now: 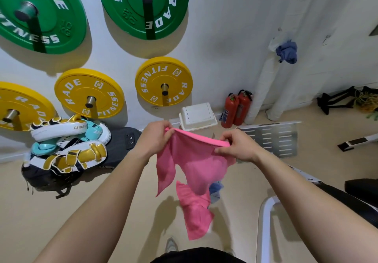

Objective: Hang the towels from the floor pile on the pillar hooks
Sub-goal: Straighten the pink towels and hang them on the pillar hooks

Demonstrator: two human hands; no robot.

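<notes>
A pink towel [192,166] hangs in front of me, stretched by its top edge between both hands. My left hand [156,138] pinches the left corner and my right hand [238,147] pinches the right end. Below it lies another pink towel [195,211] and a bit of blue cloth [215,190], partly hidden behind the held towel. A blue towel [287,52] hangs high on the white pillar [260,90] at the right.
Green and yellow weight plates [163,81] hang on the wall pegs. Boxing pads [65,144] lie piled on a dark bag at the left. A white bin [197,116], two red fire extinguishers [236,108], a metal plate [272,139] and a white bench frame [266,221] stand nearby.
</notes>
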